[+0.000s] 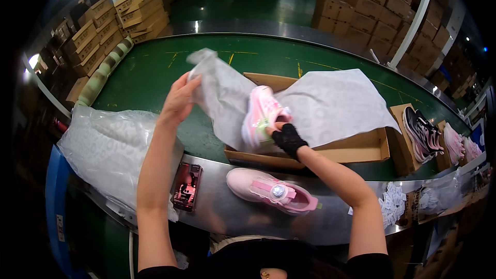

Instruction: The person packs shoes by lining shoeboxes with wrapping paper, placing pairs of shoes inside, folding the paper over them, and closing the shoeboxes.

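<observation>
The left hand (178,98) is pinching paper (225,93); to its right, the right hand (288,138) is gripping one shoe (262,109) already over the box (361,147), the other shoe (250,182) lying outside, below that hand.

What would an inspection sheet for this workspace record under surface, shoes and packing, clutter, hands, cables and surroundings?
Surface: green worktop with yellow marks; steel ledge in front.
Shoes and packing: pink-and-white sneaker over open shoebox, white tissue paper draped across; pink dial-fastened sneaker on ledge.
Clutter: phone, white paper slips, clear plastic bag.
Left hand: bare, pinching the tissue paper's left end.
Right hand: black fingerless glove, gripping the pink-and-white sneaker.
Cables: nothing seen.
Surroundings: stacked cardboard boxes behind.
</observation>
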